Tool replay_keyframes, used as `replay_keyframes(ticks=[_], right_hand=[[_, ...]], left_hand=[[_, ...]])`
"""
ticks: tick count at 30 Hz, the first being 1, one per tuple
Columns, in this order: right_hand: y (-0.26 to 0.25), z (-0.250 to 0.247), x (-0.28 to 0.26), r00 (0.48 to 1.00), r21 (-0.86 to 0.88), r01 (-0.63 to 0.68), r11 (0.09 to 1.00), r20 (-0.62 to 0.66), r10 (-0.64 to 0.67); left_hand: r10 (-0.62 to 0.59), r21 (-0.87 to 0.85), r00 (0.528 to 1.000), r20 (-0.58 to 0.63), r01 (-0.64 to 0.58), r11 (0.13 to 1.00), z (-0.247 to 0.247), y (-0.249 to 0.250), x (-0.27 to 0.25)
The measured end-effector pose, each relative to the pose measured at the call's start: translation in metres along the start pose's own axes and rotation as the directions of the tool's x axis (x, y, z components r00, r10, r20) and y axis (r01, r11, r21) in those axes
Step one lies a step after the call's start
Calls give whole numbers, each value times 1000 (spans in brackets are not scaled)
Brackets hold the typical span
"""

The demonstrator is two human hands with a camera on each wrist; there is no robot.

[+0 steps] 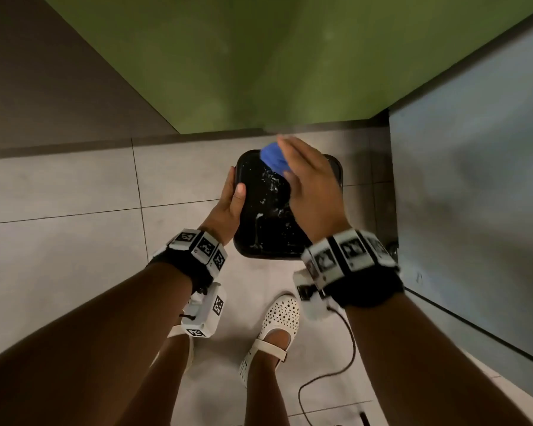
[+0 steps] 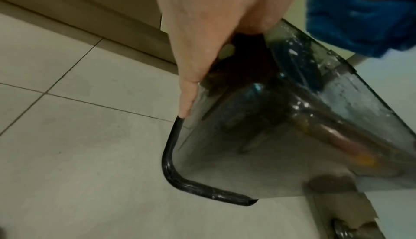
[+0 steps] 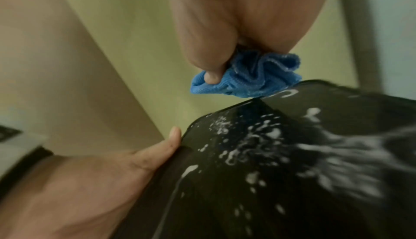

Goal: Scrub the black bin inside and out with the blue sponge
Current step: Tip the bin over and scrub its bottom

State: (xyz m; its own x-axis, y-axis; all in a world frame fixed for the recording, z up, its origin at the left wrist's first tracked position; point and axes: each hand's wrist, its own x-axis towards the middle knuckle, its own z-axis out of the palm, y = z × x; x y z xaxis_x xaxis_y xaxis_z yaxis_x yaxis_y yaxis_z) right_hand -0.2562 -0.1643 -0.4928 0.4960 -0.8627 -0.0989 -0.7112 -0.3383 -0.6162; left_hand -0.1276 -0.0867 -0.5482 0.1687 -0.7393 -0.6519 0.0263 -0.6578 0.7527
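The tiled floor [image 1: 74,192] carries the scene, bounded at its far edge by a green wall [image 1: 259,63] and at its right edge by a pale grey panel [image 1: 474,179]. The black bin [image 1: 268,229] is lifted at the far right part of the floor, close to the corner where wall and panel meet; it appears to be turned bottom-up, the broad dark face toward the head camera spattered with white suds [image 3: 258,141]. In the left wrist view its rolled rim [image 2: 171,168] hangs lowest, above the tiles. The left hand [image 1: 228,204] holds the bin's left side, thumb laid on the upper face and fingers [image 2: 186,100] running down the side wall. The right hand [image 1: 311,186] is closed around the blue sponge [image 1: 273,158], which shows as a bunched, ribbed blue cloth in the right wrist view; it sits at the bin's far edge, and whether it touches the surface cannot be told. Both wrists carry black bands with white marker blocks [image 1: 197,244]. A white perforated shoe [image 1: 274,330] stands on the near tiles, with a black cable [image 1: 345,358] lying beside it.
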Motion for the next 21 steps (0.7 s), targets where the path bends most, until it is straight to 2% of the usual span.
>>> replay_keyframes(ticks=[2,5,8,10,12,14,18,19,21], right_hand=[[-10,12,25,988,-64,39,997,155,-29],[-13,13,54,909,-229,41,972,413,59],[-16,8,71,831,-176,68,982,554,42],[-20,13,78,768,-242,144,960,638,46],[-24,18,85,721,-293,192,936,690,68],[-26,17,90,675,-271,250,930,737,33],[-30,6,96,617,-255,352,901,786,-19],[-31,5,96,612,-250,363,898,791,-27],[-30,6,94,649,-256,350,901,760,-36]], left_hand=[[20,1,999,27,-20,1000,-2,-5,3],[56,-44,996,68,-54,998,-1,-5,4],[74,-30,995,63,-72,997,0,-5,4],[61,6,996,61,-61,998,0,-7,5],[37,23,998,57,-39,999,0,-7,5],[36,5,999,39,-36,999,1,-8,5],[36,-34,999,-10,-37,999,4,-13,6],[31,-34,999,-27,-32,999,6,-13,6],[24,-46,995,-94,-28,999,11,-12,4]])
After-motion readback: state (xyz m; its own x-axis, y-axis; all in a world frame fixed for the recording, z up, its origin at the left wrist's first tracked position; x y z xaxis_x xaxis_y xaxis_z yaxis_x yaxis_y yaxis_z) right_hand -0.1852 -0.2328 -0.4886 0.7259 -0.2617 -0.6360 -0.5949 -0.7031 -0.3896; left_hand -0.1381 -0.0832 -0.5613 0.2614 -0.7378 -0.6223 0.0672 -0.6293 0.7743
